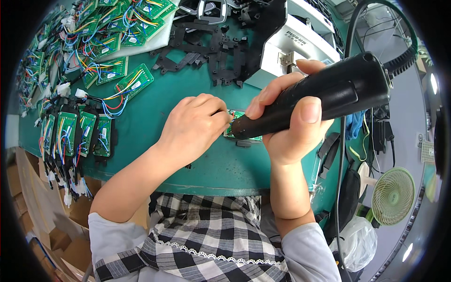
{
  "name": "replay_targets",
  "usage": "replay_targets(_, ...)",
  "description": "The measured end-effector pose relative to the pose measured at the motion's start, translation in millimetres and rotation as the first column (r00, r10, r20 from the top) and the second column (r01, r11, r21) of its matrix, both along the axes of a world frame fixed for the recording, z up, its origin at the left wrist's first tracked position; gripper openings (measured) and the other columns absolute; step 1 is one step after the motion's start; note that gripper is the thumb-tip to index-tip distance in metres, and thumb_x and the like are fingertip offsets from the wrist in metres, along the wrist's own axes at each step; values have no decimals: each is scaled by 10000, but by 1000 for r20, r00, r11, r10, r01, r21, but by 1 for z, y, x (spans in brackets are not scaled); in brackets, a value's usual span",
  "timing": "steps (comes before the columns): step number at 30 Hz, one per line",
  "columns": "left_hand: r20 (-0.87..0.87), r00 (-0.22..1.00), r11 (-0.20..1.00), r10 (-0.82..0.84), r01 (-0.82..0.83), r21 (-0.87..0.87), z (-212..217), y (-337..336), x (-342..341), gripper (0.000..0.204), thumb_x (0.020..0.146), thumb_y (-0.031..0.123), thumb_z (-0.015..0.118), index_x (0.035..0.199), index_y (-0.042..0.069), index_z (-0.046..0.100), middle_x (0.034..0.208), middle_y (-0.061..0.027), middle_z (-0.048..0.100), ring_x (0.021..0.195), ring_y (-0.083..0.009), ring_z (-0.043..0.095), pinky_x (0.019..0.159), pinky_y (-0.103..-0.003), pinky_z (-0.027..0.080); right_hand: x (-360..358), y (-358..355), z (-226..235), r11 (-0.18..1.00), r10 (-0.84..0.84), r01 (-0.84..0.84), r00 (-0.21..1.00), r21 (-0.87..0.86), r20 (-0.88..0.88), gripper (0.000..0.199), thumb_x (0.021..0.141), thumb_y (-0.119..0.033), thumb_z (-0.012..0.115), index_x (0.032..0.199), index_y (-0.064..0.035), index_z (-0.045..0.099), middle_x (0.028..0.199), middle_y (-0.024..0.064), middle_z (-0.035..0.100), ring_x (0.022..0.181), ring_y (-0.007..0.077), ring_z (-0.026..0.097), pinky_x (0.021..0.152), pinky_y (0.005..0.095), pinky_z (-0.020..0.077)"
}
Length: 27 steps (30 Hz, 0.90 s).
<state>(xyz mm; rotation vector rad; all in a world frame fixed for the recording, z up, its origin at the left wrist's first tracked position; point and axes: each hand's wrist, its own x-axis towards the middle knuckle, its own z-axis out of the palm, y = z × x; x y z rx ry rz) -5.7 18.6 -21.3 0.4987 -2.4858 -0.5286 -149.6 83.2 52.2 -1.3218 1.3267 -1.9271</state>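
My right hand (293,122) is wrapped round a black electric screwdriver (324,96), which points left and down. Its tip end meets a small green circuit board (254,138) seated on a black plastic frame (243,144). Curled in from the left, my left hand (195,124) has its fingertips pressed together at the board's left end. Exactly how those fingertips grip is partly hidden by the hand itself. The driver and my right fingers cover much of the board.
A white box-like machine (300,40) stands behind my right hand. Black plastic frames (225,58) lie at the back. Wired circuit boards (105,42) pile up at far left; several framed ones (67,134) sit nearer. A cable (341,188) hangs at right, near a green fan (393,195).
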Motion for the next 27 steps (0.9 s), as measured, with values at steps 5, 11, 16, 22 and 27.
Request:
replay_targets(5,11,1000,999,-19,19,31,-2,-1,1,152,726,96,712,865,73,656,952,-28,633,932,-235,621,791,-378,481,1,4,2,1000,-29,30,992,5,-125,776,847,-564,611,1237,43,323,701,145,549,494,215,563,480,337,531)
replay_targets(11,-38,999,1000,14,-14,-17,-1,0,-1,64,734,108,681,787,81,657,858,-3,596,839,-187,605,766,-337,471,1,6,4,1000,1,2,996,29,-93,768,866,-574,579,1262,28,316,728,145,544,518,217,565,496,343,531)
replay_targets(16,-42,999,1000,-1,1,-6,0,-2,-1,59,731,112,685,772,80,657,851,-6,596,820,-190,598,760,-336,471,1,10,7,999,21,-17,995,38,-101,774,852,-590,591,1266,5,318,728,147,546,514,220,557,496,337,525)
replay_targets(22,-28,1000,1000,-8,8,5,-1,-2,-1,55,731,112,681,761,74,656,849,-9,597,820,-192,596,757,-333,471,3,11,5,997,11,-1,993,79,-117,786,846,-622,573,1273,-13,319,745,140,547,536,218,563,506,355,524)
replay_targets(27,38,999,999,-22,20,39,0,-2,1,131,719,100,722,841,94,675,916,-14,620,883,-218,616,785,-361,478,1,13,9,999,-1,5,994,35,-108,772,853,-618,565,1278,-22,322,741,133,543,533,219,558,506,359,519)
